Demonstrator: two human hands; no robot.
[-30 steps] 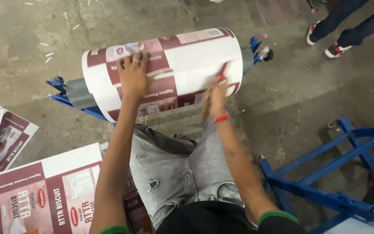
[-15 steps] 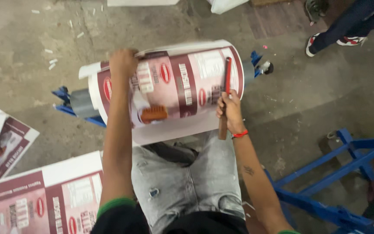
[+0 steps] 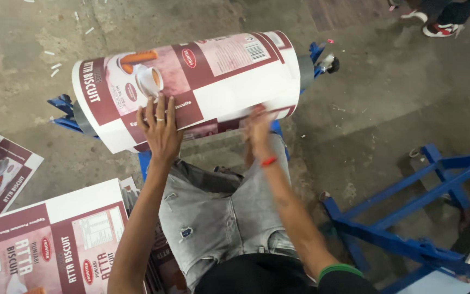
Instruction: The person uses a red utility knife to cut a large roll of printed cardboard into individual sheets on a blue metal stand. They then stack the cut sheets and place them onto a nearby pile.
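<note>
I read this as a packaging or print workshop. The stained, scuffed bare concrete floor [image 3: 387,109] is littered with small paper scraps. A large roll of maroon-and-white printed packaging sheet [image 3: 191,81] sits on a blue painted metal stand [image 3: 63,106], cut printed sheets [image 3: 44,239] lie stacked at the lower left, and another blue steel frame [image 3: 409,218] stands to my right.

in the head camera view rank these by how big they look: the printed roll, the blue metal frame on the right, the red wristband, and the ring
1. printed roll
2. blue metal frame; nearer the camera and cut off, so unsure against the roll
3. red wristband
4. ring on the left hand
</note>
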